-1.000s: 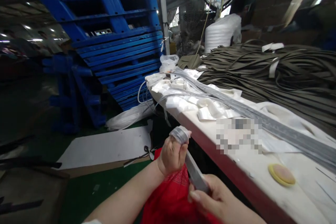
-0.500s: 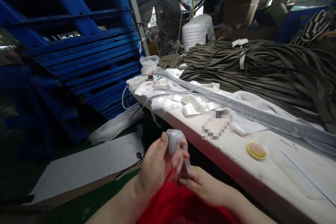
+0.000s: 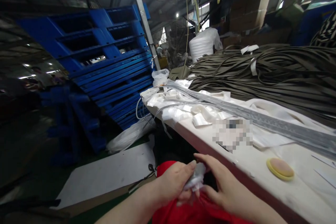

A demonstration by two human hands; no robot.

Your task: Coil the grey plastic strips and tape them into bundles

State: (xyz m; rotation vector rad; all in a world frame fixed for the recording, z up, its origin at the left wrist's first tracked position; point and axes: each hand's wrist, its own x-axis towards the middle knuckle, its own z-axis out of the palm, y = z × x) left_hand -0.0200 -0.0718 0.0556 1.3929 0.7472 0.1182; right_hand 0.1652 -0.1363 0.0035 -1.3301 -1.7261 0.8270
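A small coil of translucent, greyish-white plastic strip [image 3: 195, 178] sits between my two hands, low in the middle of the head view. My left hand [image 3: 174, 182] is closed around the coil, thumb pressed along its upper side. From the other side my right hand [image 3: 223, 183] curves about the same coil, index finger over the top and thumb lower down. Part of the strip hangs below the coil, and my fingers hide much of it. Red cloth [image 3: 178, 213] lies just beneath both hands.
To my right runs a white table [image 3: 252, 168] bearing a yellow-rimmed round object [image 3: 280, 168], long translucent strips [image 3: 236, 110], white bands [image 3: 204, 115] and a heap of dark olive straps [image 3: 262, 73]. Blue pallets [image 3: 115, 87] are stacked left. A pale board [image 3: 110, 171] lies low.
The camera view has shifted left and up. My right hand has come up from below the coil to its right side, its fingers now spread round it. The left hand keeps hold.
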